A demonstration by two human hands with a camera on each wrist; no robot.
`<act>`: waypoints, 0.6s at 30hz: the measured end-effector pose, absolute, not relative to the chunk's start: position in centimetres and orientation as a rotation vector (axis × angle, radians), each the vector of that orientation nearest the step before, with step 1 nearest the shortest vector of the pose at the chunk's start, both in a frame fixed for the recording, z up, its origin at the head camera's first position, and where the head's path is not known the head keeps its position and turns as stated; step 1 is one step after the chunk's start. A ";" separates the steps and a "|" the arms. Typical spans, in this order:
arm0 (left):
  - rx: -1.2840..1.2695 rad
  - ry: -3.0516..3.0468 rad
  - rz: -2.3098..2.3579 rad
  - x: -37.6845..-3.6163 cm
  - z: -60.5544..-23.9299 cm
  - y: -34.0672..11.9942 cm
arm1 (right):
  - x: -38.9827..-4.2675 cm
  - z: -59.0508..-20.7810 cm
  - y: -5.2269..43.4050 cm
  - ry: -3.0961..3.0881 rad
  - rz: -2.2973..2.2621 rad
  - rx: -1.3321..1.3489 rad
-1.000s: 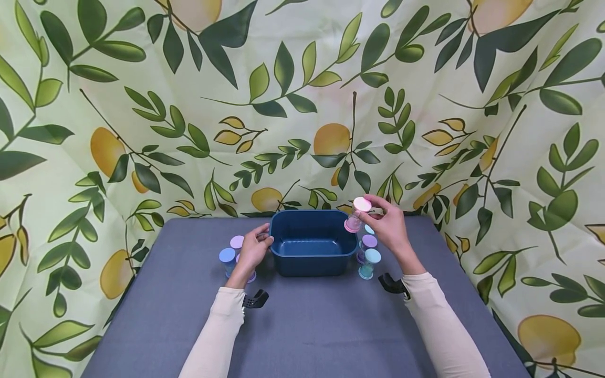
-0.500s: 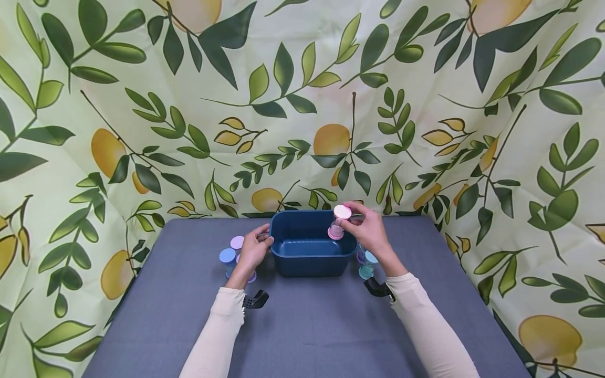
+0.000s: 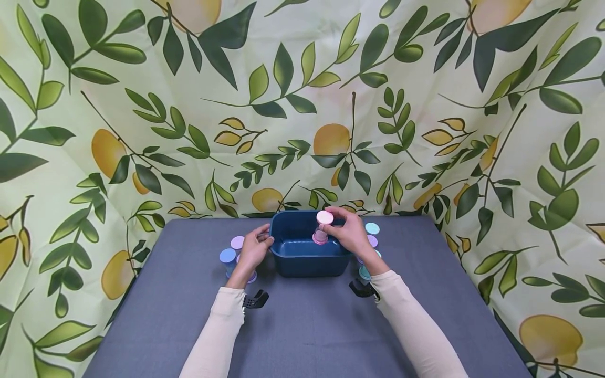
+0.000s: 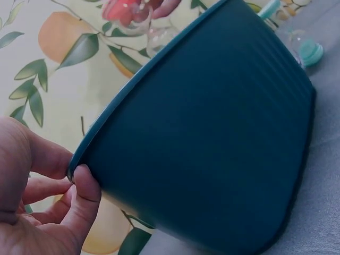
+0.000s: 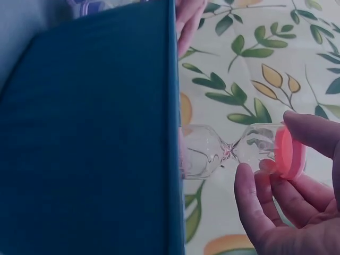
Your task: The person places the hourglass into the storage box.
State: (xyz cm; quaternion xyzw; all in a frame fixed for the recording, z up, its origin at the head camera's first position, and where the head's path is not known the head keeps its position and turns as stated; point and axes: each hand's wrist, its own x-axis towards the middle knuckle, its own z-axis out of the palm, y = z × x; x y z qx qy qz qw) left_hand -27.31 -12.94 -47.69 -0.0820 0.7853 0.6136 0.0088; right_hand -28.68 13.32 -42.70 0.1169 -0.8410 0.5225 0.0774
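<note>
In the head view a dark blue plastic bin (image 3: 309, 266) stands mid-table. My left hand (image 3: 255, 249) pinches its left rim between thumb and fingers, which the left wrist view shows closely. Over the bin's opening my right hand (image 3: 351, 231) holds a pink-capped hourglass (image 3: 324, 218) upright, its lower end around rim height. The right wrist view shows the clear glass (image 5: 257, 146) with its narrow waist, thumb and fingers gripping near the pink cap (image 5: 291, 152).
Left of the bin stand several hourglasses, one with a blue cap (image 3: 228, 255) and one with a lilac cap (image 3: 237, 242). On the right are more, including a mint-capped hourglass (image 3: 372, 228), partly behind my right hand. A patterned cloth (image 3: 302, 131) hangs behind the grey table (image 3: 302, 325).
My right hand has carried the pink hourglass leftward from the bin's right edge to over its opening. The left hand has stayed on the rim.
</note>
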 end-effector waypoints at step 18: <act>-0.200 2.479 1.961 -27.1 -47.7 -12.7 | -30.7 -43.7 9.7 -2.622 1.749 0.337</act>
